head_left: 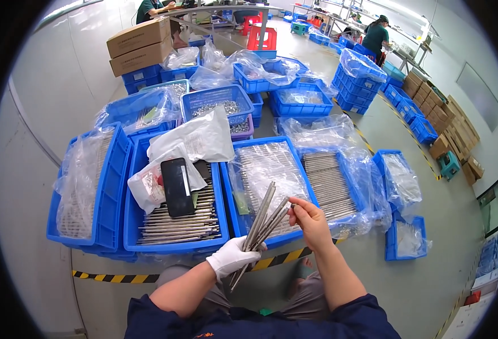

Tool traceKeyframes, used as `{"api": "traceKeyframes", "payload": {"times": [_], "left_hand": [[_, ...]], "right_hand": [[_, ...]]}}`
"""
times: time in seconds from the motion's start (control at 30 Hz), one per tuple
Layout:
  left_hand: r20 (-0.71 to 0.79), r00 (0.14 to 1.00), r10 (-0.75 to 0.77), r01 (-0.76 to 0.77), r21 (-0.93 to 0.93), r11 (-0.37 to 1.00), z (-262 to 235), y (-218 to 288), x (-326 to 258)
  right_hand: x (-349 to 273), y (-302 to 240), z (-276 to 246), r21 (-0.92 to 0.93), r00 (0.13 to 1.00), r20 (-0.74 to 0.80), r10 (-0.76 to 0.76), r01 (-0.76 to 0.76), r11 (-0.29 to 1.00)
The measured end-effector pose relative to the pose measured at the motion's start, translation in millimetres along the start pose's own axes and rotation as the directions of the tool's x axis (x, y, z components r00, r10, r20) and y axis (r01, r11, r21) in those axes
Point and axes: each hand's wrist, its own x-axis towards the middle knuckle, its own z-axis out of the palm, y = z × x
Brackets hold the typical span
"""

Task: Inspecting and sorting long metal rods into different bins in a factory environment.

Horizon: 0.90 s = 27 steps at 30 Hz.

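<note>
My left hand (234, 257), in a white glove, is closed round a bundle of several thin metal rods (260, 217) that fan out upward and stick out below the fist. My bare right hand (312, 223) pinches at the upper end of one of these rods, on the bundle's right side. Behind the rods is a blue crate (312, 195) whose contents lie under clear plastic. To the left, another blue crate (175, 247) holds rows of similar rods (178, 230). A black phone (177, 186) and white plastic bags (201, 137) rest on top of that crate.
More rod crates stand at the far left (126, 169) and right (325, 178). Behind them is a blue basket (215, 96) of small metal parts. Cardboard boxes (140, 51) are stacked at the back left. Two people work farther off. Striped tape (113, 277) marks the floor.
</note>
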Motion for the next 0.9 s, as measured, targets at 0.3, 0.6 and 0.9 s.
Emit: {"api": "traceKeyframes", "payload": {"times": [0.3, 0.6, 0.9], "left_hand": [[-0.015, 0.999, -0.035, 0.035, -0.001, 0.999, 3.4, 4.4, -4.6], [-0.058, 0.998, -0.021, 0.019, -0.034, 0.999, 10.8, -1.2, -0.5], [0.045, 0.994, -0.097, 0.094, 0.064, 0.993, 7.7, 12.3, -4.9]], "right_hand": [[-6.3, 2.2, 10.7, -0.174, 0.999, 0.025, -0.037, 0.041, 0.984], [-13.0, 7.9, 22.1, -0.688, 0.89, -0.012, -0.455, 0.323, 0.65], [5.1, -7.8, -26.6, 0.044, 0.907, 0.367, 0.207, -0.239, 0.97]]}}
